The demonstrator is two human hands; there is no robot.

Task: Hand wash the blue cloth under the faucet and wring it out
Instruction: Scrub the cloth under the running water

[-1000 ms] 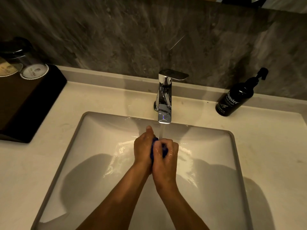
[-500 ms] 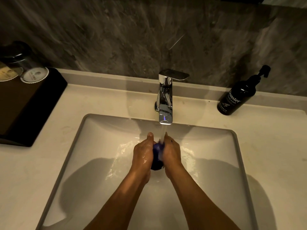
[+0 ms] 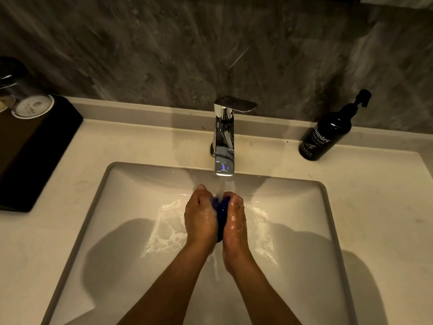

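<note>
The blue cloth (image 3: 222, 213) is bunched into a small wad between my two hands, over the middle of the white sink (image 3: 140, 184). My left hand (image 3: 199, 214) grips it from the left with curled fingers. My right hand (image 3: 236, 219) grips it from the right, wet and shiny. Only a narrow strip of cloth shows between the palms. The chrome faucet (image 3: 224, 139) stands just behind, and its stream of water falls straight onto the top of the cloth.
A black hand wash pump bottle (image 3: 325, 134) stands on the counter at the back right. A dark tray (image 3: 35, 148) with an upturned glass (image 3: 25, 99) sits at the left. Water splashes in the basin around my hands. A grey stone wall rises behind.
My hands have kept rubbing the cloth under the stream: they were overlapped, then parted slightly, and now press side by side with the cloth wedged between the palms.
</note>
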